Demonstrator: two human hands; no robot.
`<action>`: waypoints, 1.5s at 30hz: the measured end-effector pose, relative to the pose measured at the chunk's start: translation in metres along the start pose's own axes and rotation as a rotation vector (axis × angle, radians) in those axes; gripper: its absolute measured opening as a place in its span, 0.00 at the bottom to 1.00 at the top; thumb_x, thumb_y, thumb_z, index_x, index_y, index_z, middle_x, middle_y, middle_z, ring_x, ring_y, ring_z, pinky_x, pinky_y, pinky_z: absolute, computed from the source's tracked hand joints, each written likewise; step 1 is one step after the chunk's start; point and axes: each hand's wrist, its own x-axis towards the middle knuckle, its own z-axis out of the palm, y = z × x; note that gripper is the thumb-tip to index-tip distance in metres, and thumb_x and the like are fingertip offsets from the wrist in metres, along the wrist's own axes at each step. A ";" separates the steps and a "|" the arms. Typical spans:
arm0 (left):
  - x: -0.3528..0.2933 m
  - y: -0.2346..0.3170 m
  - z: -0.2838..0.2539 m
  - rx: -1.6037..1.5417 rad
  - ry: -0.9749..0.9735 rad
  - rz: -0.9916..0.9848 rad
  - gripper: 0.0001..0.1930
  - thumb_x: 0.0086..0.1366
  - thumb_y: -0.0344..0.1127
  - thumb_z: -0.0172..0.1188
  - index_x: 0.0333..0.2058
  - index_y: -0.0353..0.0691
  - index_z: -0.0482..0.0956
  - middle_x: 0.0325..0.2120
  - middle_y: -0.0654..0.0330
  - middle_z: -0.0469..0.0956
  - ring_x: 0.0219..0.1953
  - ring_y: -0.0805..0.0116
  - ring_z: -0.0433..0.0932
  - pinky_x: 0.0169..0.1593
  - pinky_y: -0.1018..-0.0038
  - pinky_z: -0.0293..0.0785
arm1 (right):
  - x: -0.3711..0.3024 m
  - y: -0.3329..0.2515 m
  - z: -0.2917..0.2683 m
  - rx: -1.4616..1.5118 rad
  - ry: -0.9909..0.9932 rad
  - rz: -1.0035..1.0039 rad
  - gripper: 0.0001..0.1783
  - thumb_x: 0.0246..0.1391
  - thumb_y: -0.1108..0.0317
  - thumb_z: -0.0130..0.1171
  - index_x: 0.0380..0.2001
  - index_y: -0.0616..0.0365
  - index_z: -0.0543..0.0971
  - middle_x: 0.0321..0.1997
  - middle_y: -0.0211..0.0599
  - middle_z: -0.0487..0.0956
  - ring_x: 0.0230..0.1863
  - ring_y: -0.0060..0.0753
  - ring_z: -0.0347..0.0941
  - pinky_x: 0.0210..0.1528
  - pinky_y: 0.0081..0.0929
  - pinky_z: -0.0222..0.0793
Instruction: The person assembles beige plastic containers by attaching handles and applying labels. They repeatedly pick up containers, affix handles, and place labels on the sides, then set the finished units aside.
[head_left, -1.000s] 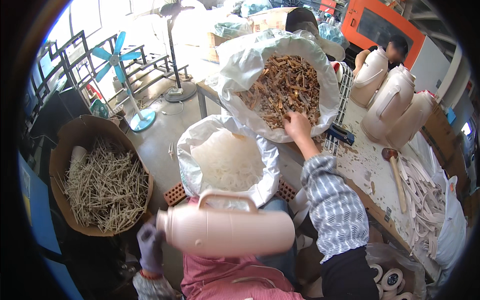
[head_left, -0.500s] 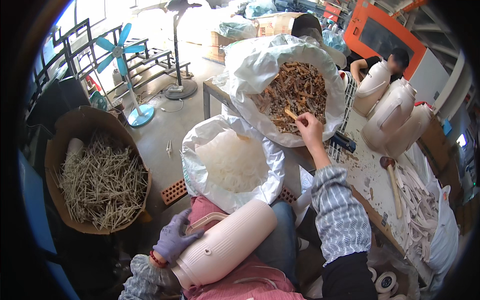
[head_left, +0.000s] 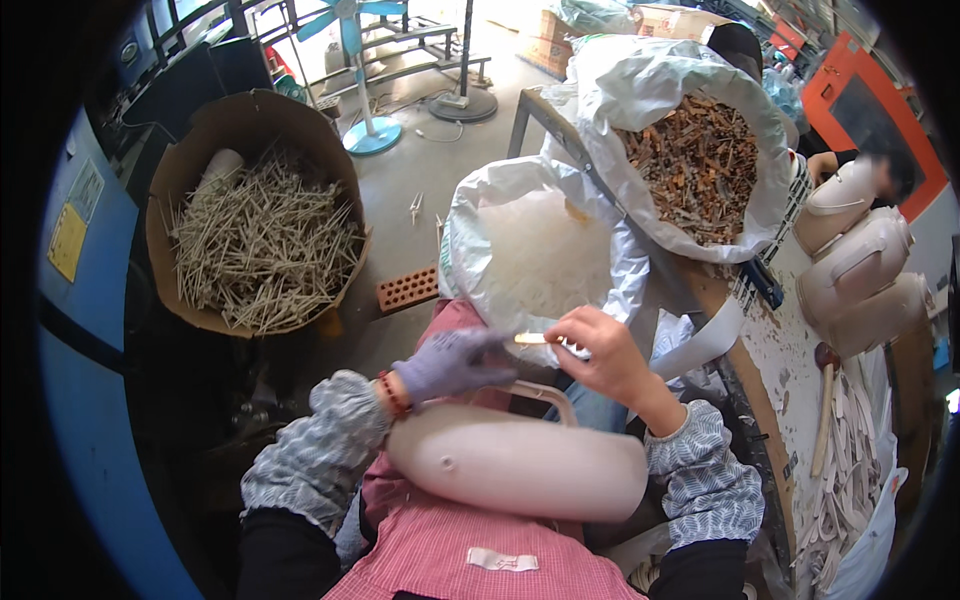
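A pale pink thermos flask shell [head_left: 520, 465] lies sideways across my lap, its loop handle [head_left: 545, 392] on the far side. My right hand [head_left: 605, 360], bare, pinches a small tan strip [head_left: 533, 339] above the handle. My left hand [head_left: 455, 362], in a purple glove, reaches toward the strip's left end. Its fingers are stretched out and somewhat blurred, with the thumb apart from them; whether they touch the strip is unclear. Beyond my hands stands a white sack [head_left: 468, 250] of translucent whitish rings [head_left: 545, 255].
A bag [head_left: 600, 110] of brown pieces [head_left: 690, 170] rests on the worktable [head_left: 785, 400] at right. Flask shells [head_left: 855, 260], a mallet [head_left: 824, 420] and pale strips [head_left: 850, 490] are there too. At left stands a cardboard box [head_left: 165, 265] of thin sticks; a perforated brick [head_left: 408, 290] lies nearby.
My right hand has come back from the bag of brown pieces with the strip. My left hand has left the flask's side and moved toward the strip. The flask has turned on my lap.
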 end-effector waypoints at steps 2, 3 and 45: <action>0.013 -0.019 0.019 -0.051 0.134 0.141 0.18 0.61 0.40 0.64 0.49 0.42 0.78 0.32 0.55 0.82 0.33 0.63 0.82 0.38 0.71 0.76 | -0.008 -0.007 0.015 -0.026 0.000 -0.029 0.09 0.43 0.77 0.63 0.32 0.57 0.81 0.29 0.38 0.78 0.32 0.41 0.76 0.34 0.33 0.73; 0.015 -0.032 0.028 -0.093 0.145 0.166 0.17 0.62 0.39 0.63 0.49 0.42 0.78 0.31 0.54 0.82 0.33 0.62 0.82 0.38 0.71 0.76 | -0.009 -0.011 0.022 -0.053 0.030 -0.047 0.08 0.43 0.77 0.64 0.31 0.58 0.81 0.29 0.38 0.78 0.31 0.38 0.76 0.33 0.30 0.72; 0.014 -0.033 0.028 -0.477 -0.365 -0.391 0.15 0.64 0.44 0.62 0.38 0.36 0.81 0.24 0.65 0.78 0.26 0.79 0.73 0.30 0.79 0.69 | -0.038 0.008 0.045 -0.328 -0.140 -0.151 0.05 0.45 0.69 0.61 0.24 0.55 0.75 0.26 0.35 0.73 0.34 0.37 0.72 0.35 0.30 0.72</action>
